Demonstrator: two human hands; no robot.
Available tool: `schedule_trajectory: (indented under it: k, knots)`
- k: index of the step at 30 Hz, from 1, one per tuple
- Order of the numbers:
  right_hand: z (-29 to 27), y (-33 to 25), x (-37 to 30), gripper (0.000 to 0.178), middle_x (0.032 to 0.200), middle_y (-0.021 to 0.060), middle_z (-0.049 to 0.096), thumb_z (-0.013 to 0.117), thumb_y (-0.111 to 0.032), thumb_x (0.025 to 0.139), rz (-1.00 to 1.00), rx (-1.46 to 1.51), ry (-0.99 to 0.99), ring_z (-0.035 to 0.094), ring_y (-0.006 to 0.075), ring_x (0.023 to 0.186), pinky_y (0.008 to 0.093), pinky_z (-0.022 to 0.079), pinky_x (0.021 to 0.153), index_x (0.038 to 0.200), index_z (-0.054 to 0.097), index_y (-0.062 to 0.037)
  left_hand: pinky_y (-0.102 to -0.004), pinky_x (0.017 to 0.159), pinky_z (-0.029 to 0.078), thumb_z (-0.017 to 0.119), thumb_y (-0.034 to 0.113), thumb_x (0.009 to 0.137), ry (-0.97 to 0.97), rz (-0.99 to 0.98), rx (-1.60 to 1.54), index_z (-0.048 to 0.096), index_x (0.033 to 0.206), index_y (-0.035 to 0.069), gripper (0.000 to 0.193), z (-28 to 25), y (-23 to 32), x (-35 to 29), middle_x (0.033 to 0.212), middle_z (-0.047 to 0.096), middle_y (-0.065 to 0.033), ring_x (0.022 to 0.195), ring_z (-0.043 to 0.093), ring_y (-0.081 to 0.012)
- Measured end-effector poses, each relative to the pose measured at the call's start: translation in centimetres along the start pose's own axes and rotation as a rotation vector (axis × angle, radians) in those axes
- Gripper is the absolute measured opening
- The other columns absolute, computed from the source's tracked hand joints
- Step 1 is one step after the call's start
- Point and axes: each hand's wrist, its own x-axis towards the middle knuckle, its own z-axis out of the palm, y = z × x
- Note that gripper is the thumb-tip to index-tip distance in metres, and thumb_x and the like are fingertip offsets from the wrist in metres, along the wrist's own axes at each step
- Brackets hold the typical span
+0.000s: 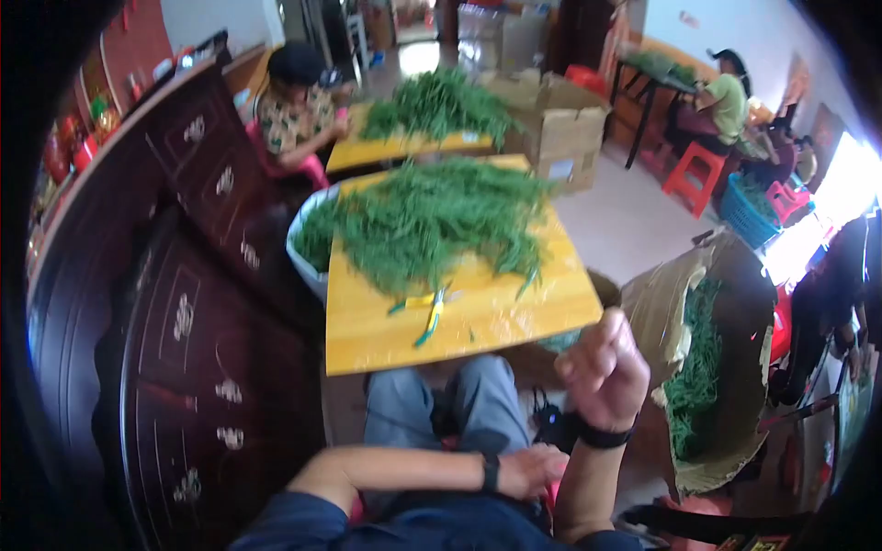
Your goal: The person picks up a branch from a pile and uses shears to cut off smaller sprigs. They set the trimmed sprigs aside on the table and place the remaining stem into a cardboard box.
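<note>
A smooth yellow board [386, 347] bears feathery greenery [432, 220], right hand [606, 369] curled inward, left hand [531, 471] loosely unfurled.

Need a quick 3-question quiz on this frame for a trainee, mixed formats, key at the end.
1. True or false: the yellow-handled pliers lie on the yellow tabletop.
2. Which of the wearer's hands is raised by the tabletop's near right corner? A) left B) right
3. Fill in: the torn-edged cardboard box to the right of the tabletop holds green ____.

Key:
1. True.
2. B, the right hand.
3. Feathery sprigs.
</note>
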Motion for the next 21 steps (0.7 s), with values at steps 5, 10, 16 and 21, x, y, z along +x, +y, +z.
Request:
schedule_trajectory:
  k: [5,10,16,21]
  knots:
    - [-5.1,3.0,-1.2,0.016,0.076,-0.0005,0.050,0.054,-0.021,0.100,-0.015,0.200,0.345,0.053,0.0122,0.068,0.0374,0.052,0.076,0.108,0.054,-0.0067,-0.0430,0.085,0.051,0.067,0.018,0.082,0.423,-0.124,-0.095,0.066,0.101,0.004,0.023,-3.7,-2.5,-7.5,0.100,0.066,-0.0143,0.097,0.064,-0.0316]
    - [-10.8,9.4,-3.7,0.016,0.080,0.0001,0.057,0.053,-0.019,0.100,0.269,0.234,0.537,0.056,0.0127,0.069,0.0350,0.054,0.076,0.106,0.059,-0.0052,-0.0285,0.075,0.053,0.064,0.007,0.089,0.778,-0.545,-0.336,0.070,0.097,0.001,0.012,-11.0,-7.2,-15.2,0.086,0.070,-0.0037,0.079,0.065,-0.0127]
    - [-12.4,13.6,-5.4,0.017,0.088,0.0032,0.064,0.054,-0.017,0.099,0.456,0.253,0.557,0.064,0.0141,0.076,0.0338,0.056,0.081,0.108,0.060,-0.0041,-0.0250,0.066,0.050,0.062,0.005,0.089,0.925,-0.648,-0.230,0.068,0.097,0.001,0.011,-22.0,-16.3,-18.3,0.082,0.066,0.0016,0.070,0.061,-0.0081]
    - [-11.6,14.1,-5.0,0.018,0.087,0.0031,0.064,0.054,-0.017,0.099,0.439,0.342,0.553,0.064,0.0142,0.077,0.0341,0.056,0.082,0.108,0.061,-0.0036,-0.0277,0.064,0.051,0.066,0.010,0.086,0.946,-0.771,0.095,0.068,0.100,0.002,0.016,-27.3,-22.7,-16.4,0.081,0.067,-0.0020,0.068,0.062,-0.0108]
